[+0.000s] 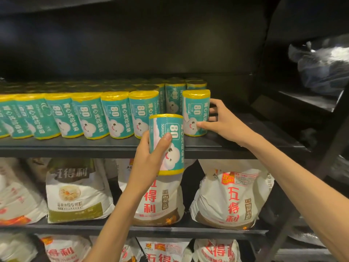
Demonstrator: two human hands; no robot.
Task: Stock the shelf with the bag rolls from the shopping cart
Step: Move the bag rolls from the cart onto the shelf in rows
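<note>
The left hand [149, 157] grips a teal-and-yellow bag roll [167, 144] in front of the black shelf [75, 146] edge, thumb curled across its label — long axis upright, leaning slightly left at the top. The right hand [221, 121] holds another roll [195, 112] standing upright on the shelf at the right end of the front row [79, 114], thumb on its face, fingers wrapped round its far side. The row's rolls all stand on end, tilted a little. Flour sacks [232, 195] fill the shelves below.
</note>
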